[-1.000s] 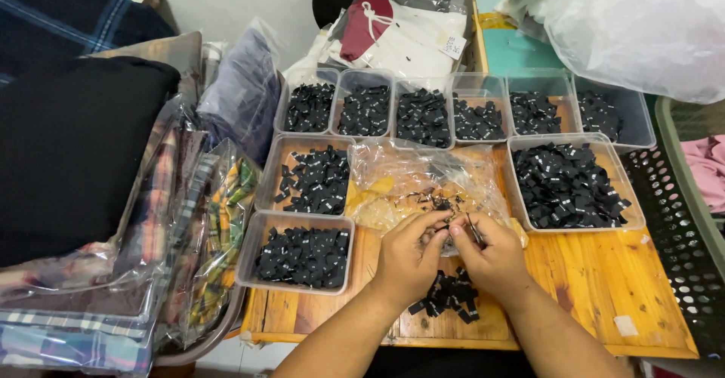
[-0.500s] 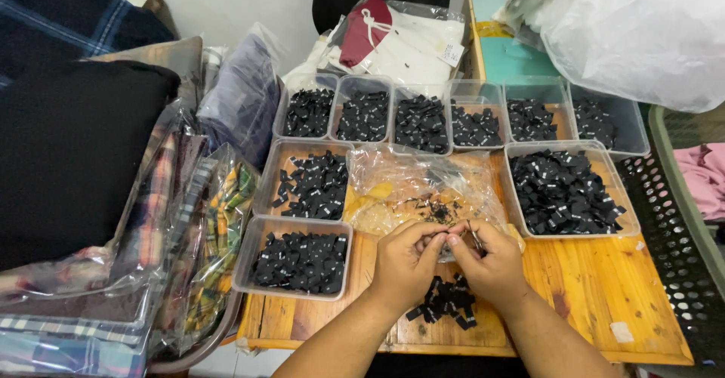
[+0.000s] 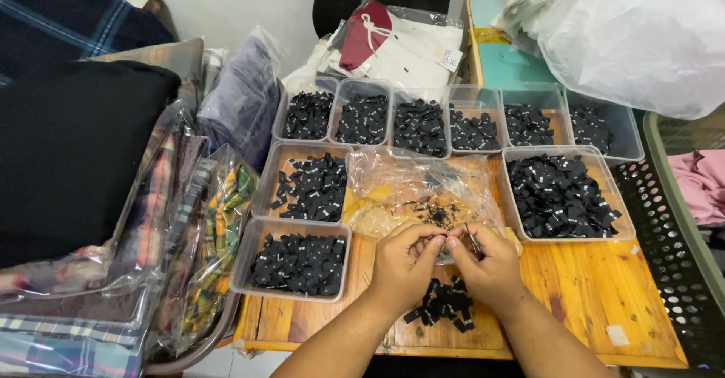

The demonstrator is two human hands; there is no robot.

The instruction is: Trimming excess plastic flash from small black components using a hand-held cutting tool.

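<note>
My left hand (image 3: 402,266) and my right hand (image 3: 489,265) meet fingertip to fingertip over the wooden table (image 3: 589,295), pinching a small black fabric tag (image 3: 444,236) between them. Just below my hands lies a loose pile of black tags (image 3: 445,306). Behind my fingers a crumpled clear plastic bag (image 3: 423,189) holds more small black pieces. The tag itself is mostly hidden by my fingers.
Clear plastic trays of black tags ring the bag: one at near left (image 3: 296,261), one above it (image 3: 310,185), a big one at right (image 3: 563,195), a row at the back (image 3: 453,125). Bagged plaid fabrics (image 3: 189,234) stack left; a white bag (image 3: 642,30) sits back right.
My hands stay together at the same spot on the table, fingers shifting slightly. The view has tilted a little; nothing else has moved.
</note>
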